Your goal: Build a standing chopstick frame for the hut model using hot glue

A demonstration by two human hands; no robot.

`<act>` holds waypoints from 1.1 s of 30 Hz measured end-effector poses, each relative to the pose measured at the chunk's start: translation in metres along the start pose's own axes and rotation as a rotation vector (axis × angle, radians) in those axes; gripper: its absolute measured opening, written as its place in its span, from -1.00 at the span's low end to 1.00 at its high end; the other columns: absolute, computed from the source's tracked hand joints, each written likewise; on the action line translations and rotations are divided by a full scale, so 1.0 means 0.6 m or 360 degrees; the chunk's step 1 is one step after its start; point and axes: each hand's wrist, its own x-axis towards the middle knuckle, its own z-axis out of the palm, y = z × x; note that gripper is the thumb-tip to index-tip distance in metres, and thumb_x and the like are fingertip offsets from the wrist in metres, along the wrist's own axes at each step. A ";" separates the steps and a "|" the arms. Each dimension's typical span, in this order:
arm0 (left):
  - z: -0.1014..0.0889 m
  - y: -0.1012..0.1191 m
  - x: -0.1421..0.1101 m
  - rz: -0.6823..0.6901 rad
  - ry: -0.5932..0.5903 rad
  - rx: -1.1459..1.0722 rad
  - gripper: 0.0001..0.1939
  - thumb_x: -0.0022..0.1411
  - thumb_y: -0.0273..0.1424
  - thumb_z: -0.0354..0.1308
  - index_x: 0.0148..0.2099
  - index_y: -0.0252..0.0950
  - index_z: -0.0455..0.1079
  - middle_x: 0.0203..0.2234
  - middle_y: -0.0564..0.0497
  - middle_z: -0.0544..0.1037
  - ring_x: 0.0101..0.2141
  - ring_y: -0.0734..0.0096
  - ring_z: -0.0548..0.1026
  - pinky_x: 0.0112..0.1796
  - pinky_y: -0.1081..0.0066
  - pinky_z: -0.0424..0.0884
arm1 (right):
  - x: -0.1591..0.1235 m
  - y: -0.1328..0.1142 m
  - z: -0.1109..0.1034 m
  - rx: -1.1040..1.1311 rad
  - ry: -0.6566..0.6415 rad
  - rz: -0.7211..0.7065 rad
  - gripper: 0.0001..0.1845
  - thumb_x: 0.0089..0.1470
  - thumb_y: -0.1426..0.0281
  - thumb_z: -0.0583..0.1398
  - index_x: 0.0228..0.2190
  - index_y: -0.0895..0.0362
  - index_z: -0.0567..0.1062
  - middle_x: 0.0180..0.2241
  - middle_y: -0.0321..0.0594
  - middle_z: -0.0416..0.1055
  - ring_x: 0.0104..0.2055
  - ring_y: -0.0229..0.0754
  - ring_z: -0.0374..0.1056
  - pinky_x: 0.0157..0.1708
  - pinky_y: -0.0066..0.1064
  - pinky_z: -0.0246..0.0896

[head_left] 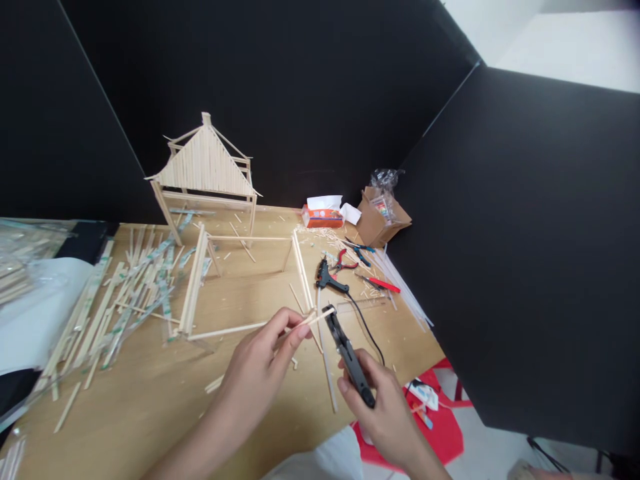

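My left hand [255, 368] pinches a thin wooden stick [320, 317] between thumb and fingers, its tip pointing right, just above the wooden tabletop [150, 400]. My right hand [380, 417] grips a black handheld tool [349, 353], possibly a glue gun, held upright with its end near the left hand's stick. A long wooden stick [225, 331] of an unfinished stick frame [195, 287] reaches toward my left hand. Beyond stands a stilt-house model [203, 163] of wooden sticks with a peaked roof.
A black glue gun [330, 278] with its cord, pliers [343, 261], and a red-handled tool [384, 285] lie at right. Wrapped chopsticks [140, 300] are heaped at left. A tissue box [320, 215] and cardboard box [379, 219] stand at the back, with black boards [515, 233] alongside.
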 end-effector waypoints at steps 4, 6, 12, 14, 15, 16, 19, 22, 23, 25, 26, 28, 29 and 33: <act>0.003 -0.007 0.002 0.0124 0.0179 -0.0015 -0.76 0.33 -0.18 -0.01 -0.28 -0.20 0.33 -0.30 0.07 0.47 -0.25 0.41 0.44 -0.27 0.48 0.27 | -0.001 0.009 0.011 -0.0008 0.0010 -0.0031 -0.85 0.15 0.33 0.14 -0.21 0.07 0.35 -0.39 -0.32 0.40 -0.39 -0.23 0.31 -0.34 -0.45 0.17; 0.004 -0.009 0.001 0.0186 0.0266 0.0002 -0.79 0.32 -0.21 0.03 -0.30 -0.20 0.35 -0.23 0.05 0.45 -0.19 0.41 0.43 -0.24 0.50 0.29 | 0.000 0.010 0.015 0.0040 -0.0003 -0.0034 -0.86 0.15 0.34 0.13 -0.21 0.07 0.35 -0.39 -0.31 0.40 -0.38 -0.23 0.31 -0.34 -0.45 0.16; 0.010 -0.014 -0.001 0.0254 0.0383 -0.0042 -0.84 0.28 -0.27 0.10 -0.31 -0.22 0.39 -0.16 0.03 0.35 -0.22 0.47 0.44 -0.26 0.54 0.33 | 0.002 0.008 0.024 0.0258 -0.0065 -0.0006 -0.84 0.14 0.38 0.13 -0.19 0.08 0.33 -0.40 -0.33 0.37 -0.38 -0.24 0.31 -0.37 -0.48 0.18; 0.012 -0.015 -0.001 0.0266 0.0381 -0.0055 -0.84 0.28 -0.28 0.11 -0.32 -0.22 0.41 -0.17 0.02 0.32 -0.28 0.51 0.44 -0.31 0.55 0.35 | 0.002 0.006 0.025 0.0300 -0.0083 -0.0001 -0.85 0.14 0.39 0.13 -0.21 0.09 0.34 -0.43 -0.35 0.34 -0.41 -0.25 0.29 -0.38 -0.48 0.19; 0.014 -0.015 -0.001 0.0273 0.0387 -0.0049 -0.84 0.27 -0.28 0.12 -0.32 -0.22 0.42 -0.17 0.02 0.31 -0.30 0.52 0.43 -0.33 0.55 0.35 | 0.001 0.005 0.025 0.0317 -0.0093 -0.0004 -0.86 0.14 0.39 0.13 -0.21 0.09 0.34 -0.44 -0.36 0.32 -0.42 -0.26 0.29 -0.38 -0.48 0.19; 0.015 -0.016 -0.001 0.0284 0.0399 -0.0041 -0.84 0.27 -0.29 0.12 -0.32 -0.22 0.44 -0.17 0.01 0.30 -0.30 0.52 0.43 -0.34 0.55 0.35 | 0.001 0.004 0.026 0.0330 -0.0099 -0.0010 -0.87 0.14 0.40 0.13 -0.21 0.10 0.34 -0.44 -0.36 0.32 -0.42 -0.26 0.28 -0.38 -0.47 0.19; 0.020 -0.016 -0.002 0.0322 0.0437 -0.0012 -0.86 0.26 -0.31 0.13 -0.32 -0.20 0.47 -0.18 0.00 0.30 -0.20 0.44 0.43 -0.33 0.55 0.37 | 0.003 0.001 0.029 0.0361 -0.0102 -0.0032 -0.87 0.14 0.41 0.13 -0.22 0.10 0.33 -0.44 -0.35 0.31 -0.43 -0.28 0.27 -0.39 -0.48 0.18; 0.025 -0.016 -0.003 0.0342 0.0440 0.0013 -0.86 0.26 -0.31 0.13 -0.31 -0.18 0.49 -0.18 -0.01 0.31 -0.13 0.38 0.42 -0.30 0.54 0.40 | 0.007 -0.002 0.033 0.0388 -0.0087 -0.0059 -0.89 0.14 0.40 0.13 -0.24 0.11 0.33 -0.44 -0.35 0.30 -0.43 -0.29 0.24 -0.39 -0.49 0.18; 0.027 -0.016 -0.003 0.0342 0.0433 0.0023 -0.86 0.26 -0.31 0.12 -0.31 -0.18 0.49 -0.19 -0.01 0.30 -0.13 0.38 0.43 -0.30 0.54 0.40 | 0.008 -0.003 0.034 0.0395 -0.0082 -0.0068 -0.89 0.15 0.40 0.13 -0.24 0.11 0.33 -0.43 -0.35 0.30 -0.43 -0.29 0.24 -0.38 -0.49 0.18; 0.029 -0.018 -0.004 0.0341 0.0430 0.0049 -0.84 0.27 -0.30 0.11 -0.32 -0.19 0.48 -0.19 -0.01 0.30 -0.16 0.40 0.44 -0.32 0.55 0.40 | 0.011 -0.004 0.036 0.0419 -0.0084 -0.0076 -0.89 0.16 0.38 0.12 -0.23 0.12 0.33 -0.42 -0.34 0.30 -0.41 -0.29 0.24 -0.38 -0.49 0.18; 0.029 -0.019 -0.005 0.0336 0.0432 0.0070 -0.83 0.27 -0.30 0.10 -0.32 -0.20 0.48 -0.20 -0.01 0.29 -0.18 0.41 0.44 -0.34 0.55 0.39 | 0.011 -0.004 0.036 0.0435 -0.0087 -0.0073 -0.88 0.17 0.38 0.12 -0.22 0.12 0.33 -0.42 -0.34 0.30 -0.41 -0.29 0.24 -0.38 -0.49 0.19; 0.029 -0.020 -0.006 0.0319 0.0435 0.0115 -0.83 0.27 -0.30 0.10 -0.33 -0.20 0.47 -0.20 0.00 0.29 -0.18 0.41 0.44 -0.34 0.54 0.38 | 0.012 -0.003 0.038 0.0461 -0.0086 -0.0064 -0.87 0.18 0.36 0.12 -0.21 0.12 0.34 -0.43 -0.34 0.30 -0.41 -0.28 0.26 -0.38 -0.48 0.19; 0.028 -0.020 -0.007 0.0313 0.0433 0.0130 -0.83 0.27 -0.30 0.10 -0.33 -0.20 0.46 -0.20 0.00 0.29 -0.18 0.40 0.44 -0.33 0.54 0.38 | 0.012 -0.003 0.039 0.0470 -0.0081 -0.0060 -0.87 0.18 0.36 0.12 -0.21 0.12 0.34 -0.43 -0.34 0.30 -0.41 -0.28 0.26 -0.37 -0.48 0.19; 0.025 -0.017 -0.009 0.0297 0.0407 0.0143 -0.83 0.28 -0.32 0.08 -0.32 -0.19 0.46 -0.20 0.00 0.28 -0.18 0.41 0.45 -0.33 0.53 0.38 | 0.010 -0.004 0.041 0.0469 -0.0075 -0.0057 -0.86 0.17 0.36 0.13 -0.21 0.12 0.34 -0.42 -0.34 0.30 -0.42 -0.29 0.26 -0.37 -0.48 0.20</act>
